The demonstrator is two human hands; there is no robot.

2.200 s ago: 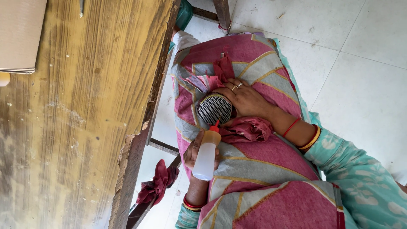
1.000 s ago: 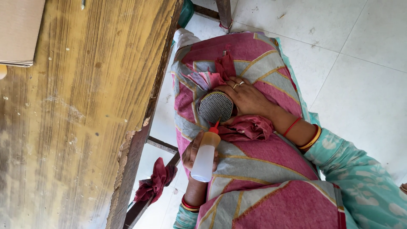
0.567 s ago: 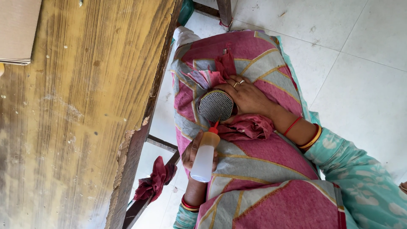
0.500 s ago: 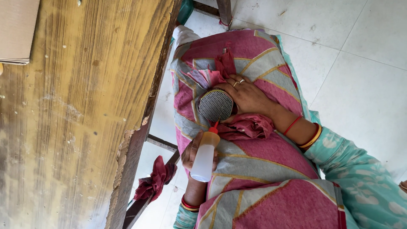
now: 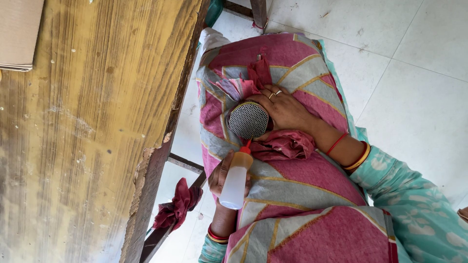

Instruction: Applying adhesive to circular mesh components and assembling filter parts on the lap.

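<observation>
1. While you are sitting beside the wooden desk [image 5: 87, 146], your left hand [image 5: 220, 176] is gripping a squeeze bottle [image 5: 235, 181] at lower centre, its red nozzle touching the round mesh part [image 5: 248, 120].
2. Your right hand [image 5: 287, 111] is closing around that mesh part at mid-frame, on the pink cloth [image 5: 292, 190] covering your lap.

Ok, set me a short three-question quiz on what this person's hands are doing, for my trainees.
1. Fill in: the right hand wears ___ on a finger.
2. True or false: the red nozzle points toward the round mesh piece.
3. The squeeze bottle is held by: A the left hand; B the right hand; C neither.
Key: 1 rings; 2 true; 3 A.
</observation>
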